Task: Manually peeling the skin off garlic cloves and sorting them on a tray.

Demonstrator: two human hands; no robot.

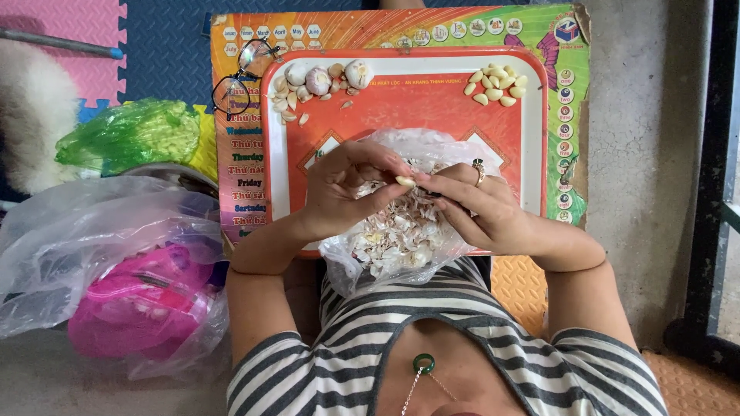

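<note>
I held one garlic clove (405, 181) between the fingertips of both hands, just above the clear bag of peelings (401, 231) on the red tray (432, 108). My left hand (351, 185) pinched it from one side, and my right hand (470, 204) gripped the other end. It seemed light, firm and small, its papery skin brittle and likely slippery once bare, so I judged pinching at the ends safest. Peeled cloves (495, 85) sat at the tray's far corner.
</note>
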